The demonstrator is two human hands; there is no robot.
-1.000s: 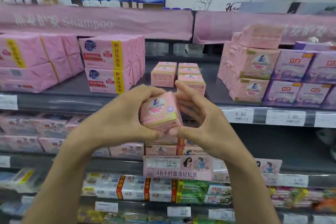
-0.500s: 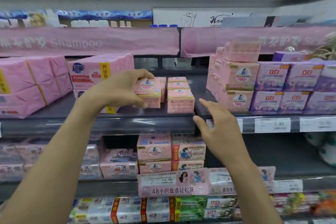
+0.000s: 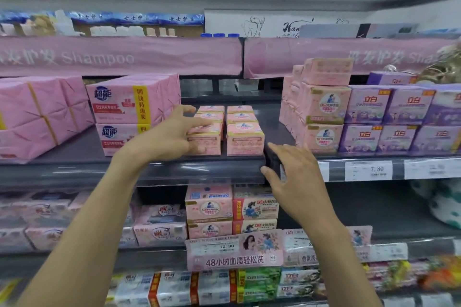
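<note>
the pink soap box [image 3: 212, 142] now stands on the shelf [image 3: 74, 169], front of the left row, just beside its twin [image 3: 245, 138] at 3 o'clock; half a second ago i held it aloft. my left hand [image 3: 169, 137] has loosened, grip spread, fingers resting on the box. my right hand [image 3: 296, 182], at 5 o'clock, has risen to the shelf edge, fingers relaxed.

1. bare left hand [image 3: 172, 132] is reached forward and up, back of the hand facing the camera, fingers fanned out and pretty much straight.
2. bare left forearm [image 3: 87, 219] comes in from the bottom left on a long diagonal.
3. bare right hand [image 3: 296, 177] sits lower and closer, fingers loose and slightly apart, gripping nothing.
4. bare right forearm [image 3: 331, 244] rises from the bottom right, leaning inward.
5. the two hands are apart, not touching.
</note>
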